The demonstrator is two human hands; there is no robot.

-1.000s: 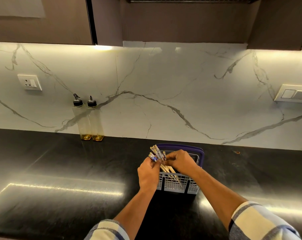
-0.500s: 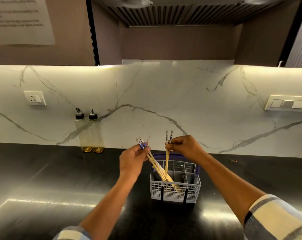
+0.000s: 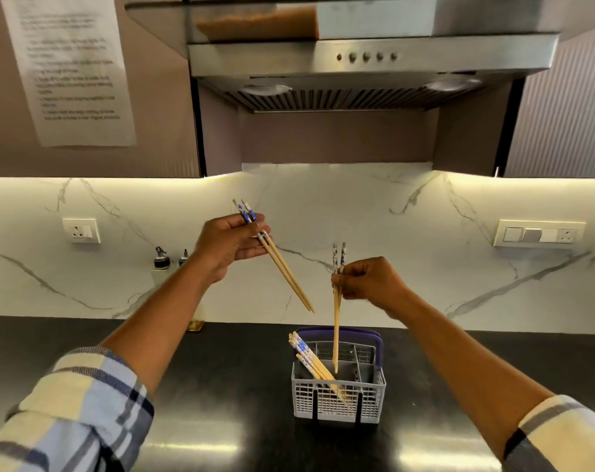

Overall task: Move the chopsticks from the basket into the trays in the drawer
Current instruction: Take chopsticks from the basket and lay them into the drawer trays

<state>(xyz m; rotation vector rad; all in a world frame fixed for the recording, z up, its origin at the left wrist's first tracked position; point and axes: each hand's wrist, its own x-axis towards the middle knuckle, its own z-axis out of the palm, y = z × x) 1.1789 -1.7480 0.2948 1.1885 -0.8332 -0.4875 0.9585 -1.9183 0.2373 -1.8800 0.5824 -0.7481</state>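
Note:
A grey slotted basket (image 3: 338,403) with a purple handle stands on the black counter. Several wooden chopsticks (image 3: 309,359) with blue-patterned tops lean in its left compartment. My left hand (image 3: 228,245) is raised high to the left of the basket, shut on a pair of chopsticks (image 3: 282,267) that slants down to the right, fully clear of the basket. My right hand (image 3: 371,284) is above the basket, shut on a second pair (image 3: 337,321) held upright, its tips still inside the basket's rim. No drawer or tray is in view.
Two oil bottles (image 3: 161,264) stand against the marble wall at the left, partly behind my left arm. A steel range hood (image 3: 367,59) hangs overhead. Wall sockets sit left (image 3: 81,230) and right (image 3: 538,233). The black counter (image 3: 221,386) stretches across.
Both hands have risen with their chopstick pairs. The left pair has come fully out of the basket and moved up-left; the right pair is lifted almost out. The camera has tilted upward.

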